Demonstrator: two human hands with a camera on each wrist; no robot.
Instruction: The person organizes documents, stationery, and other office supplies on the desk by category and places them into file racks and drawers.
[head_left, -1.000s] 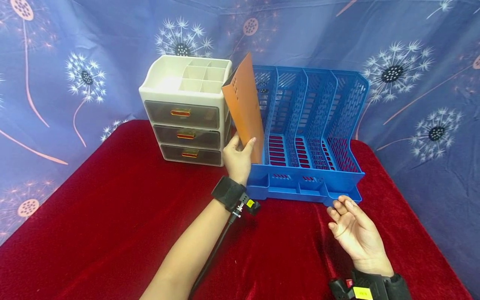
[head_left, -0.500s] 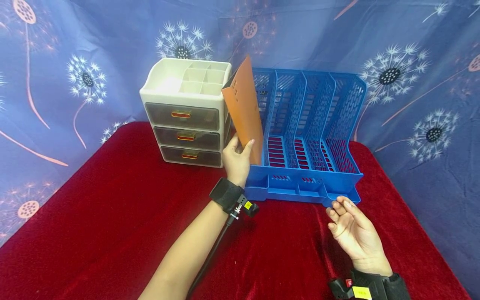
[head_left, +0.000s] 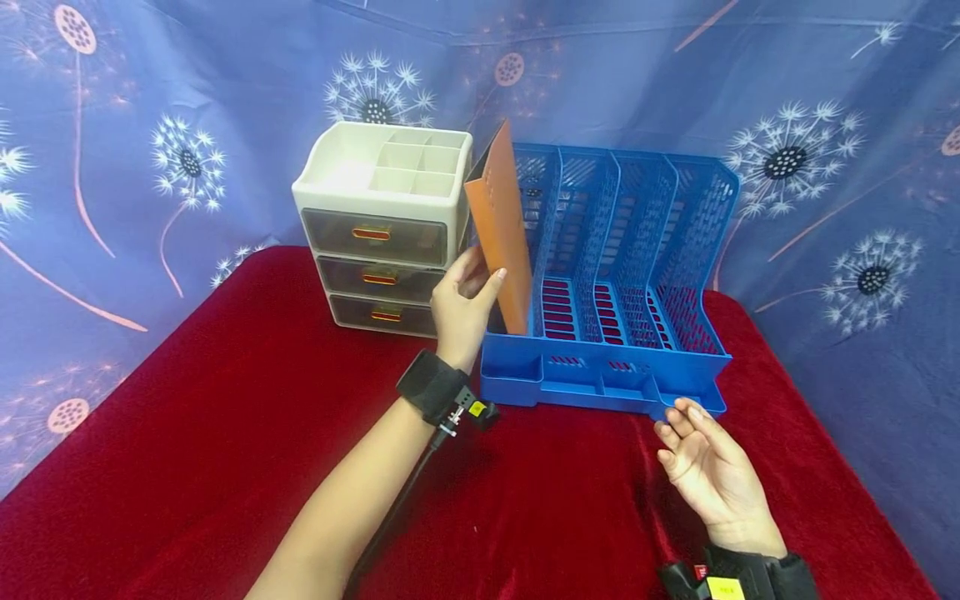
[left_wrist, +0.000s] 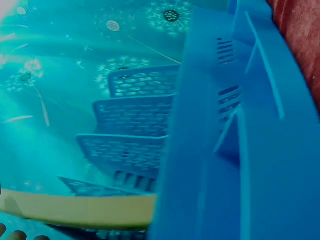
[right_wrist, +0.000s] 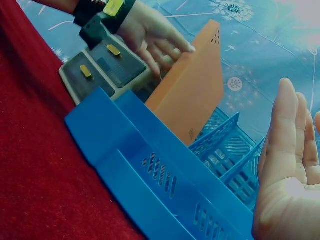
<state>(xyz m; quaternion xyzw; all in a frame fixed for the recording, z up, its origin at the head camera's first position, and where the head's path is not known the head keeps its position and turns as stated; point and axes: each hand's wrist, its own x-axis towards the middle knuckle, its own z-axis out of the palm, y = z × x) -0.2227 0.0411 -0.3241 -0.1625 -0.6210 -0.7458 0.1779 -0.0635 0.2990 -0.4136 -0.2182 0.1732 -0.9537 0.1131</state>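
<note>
An orange file folder (head_left: 507,242) stands upright, leaning slightly, in the leftmost slot of a blue file rack (head_left: 607,371). Beside its left edge is my left hand (head_left: 461,308), fingers parted and thumb tip at the folder's front edge. In the right wrist view those left-hand fingers (right_wrist: 157,55) look loose, not closed round the folder. The left wrist view shows the folder's edge (left_wrist: 80,207) as a yellowish strip, with only fingertips at the corner. My right hand (head_left: 716,479), palm up with relaxed fingers, holds nothing near the rack's front right corner.
A white drawer unit (head_left: 315,196) with several grey drawers and a divided top stands left of the rack. Red cloth (head_left: 225,467) covers the table. A blue dandelion-patterned curtain (head_left: 622,75) hangs behind.
My left hand has shifted left and loosened from the folder, which stays in its slot. The head view has tilted slightly. My right hand has barely moved.
</note>
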